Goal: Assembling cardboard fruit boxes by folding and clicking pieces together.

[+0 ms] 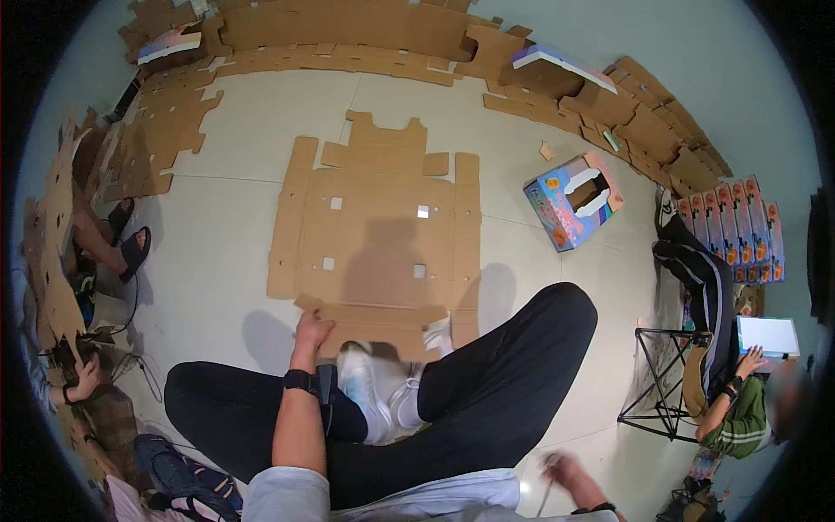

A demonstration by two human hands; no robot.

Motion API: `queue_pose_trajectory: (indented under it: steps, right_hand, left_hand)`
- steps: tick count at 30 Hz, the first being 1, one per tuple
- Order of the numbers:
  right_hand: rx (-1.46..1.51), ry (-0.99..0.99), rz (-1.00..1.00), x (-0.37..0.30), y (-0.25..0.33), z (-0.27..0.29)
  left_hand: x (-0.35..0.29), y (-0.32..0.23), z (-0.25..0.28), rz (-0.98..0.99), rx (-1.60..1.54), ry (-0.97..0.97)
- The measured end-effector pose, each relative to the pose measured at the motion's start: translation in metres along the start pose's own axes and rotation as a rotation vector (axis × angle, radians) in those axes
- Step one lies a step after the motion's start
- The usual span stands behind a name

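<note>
A flat die-cut cardboard box blank [374, 230] lies on the floor in front of me, with square holes and side flaps. My left hand [313, 331] grips the left end of its near flap, which is bent up above my shoes. At the lower right, away from the cardboard, my right hand [567, 471] is blurred. Its fingers look closed, and a thin strip hangs below them that I cannot make out. My shoes [365, 391] are partly under the raised flap.
A printed carton [574, 200] with an open top stands to the right. Cardboard pieces [339, 30] line the far wall. On the right, another person [739, 409] holds a white-topped box near a black metal frame [665, 383] and stacked cartons [731, 226]. Another person's hand [84, 379] shows at left.
</note>
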State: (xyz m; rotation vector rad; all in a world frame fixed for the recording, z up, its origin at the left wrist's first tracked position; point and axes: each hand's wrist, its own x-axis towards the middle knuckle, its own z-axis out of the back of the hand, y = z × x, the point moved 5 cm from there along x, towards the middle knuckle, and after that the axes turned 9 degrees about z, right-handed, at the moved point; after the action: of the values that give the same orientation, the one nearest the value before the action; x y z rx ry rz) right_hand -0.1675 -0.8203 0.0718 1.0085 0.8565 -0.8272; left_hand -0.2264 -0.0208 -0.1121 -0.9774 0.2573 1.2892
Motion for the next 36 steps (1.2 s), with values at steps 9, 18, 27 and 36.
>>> queue_pose_trajectory:
  steps: [9,18,27,36]
  right_hand:
    - [-0.7,-0.501,1.326,-0.174,0.362,-0.146]
    - [-1.153,0.366,1.391,-0.114,0.35,-0.334]
    - [-0.611,0.125,1.73,-0.034,0.393,-0.389]
    - [-0.529,0.402,1.6,-0.048,0.389,-0.377]
  left_hand:
    - [-0.099,-0.127,0.057,0.016,-0.384,0.508]
    - [-0.199,-0.197,0.154,-0.254,-0.609,0.584]
    - [-0.186,-0.187,0.111,-0.326,-0.246,0.778]
    - [-0.156,-0.157,0.124,-0.71,-0.29,0.027]
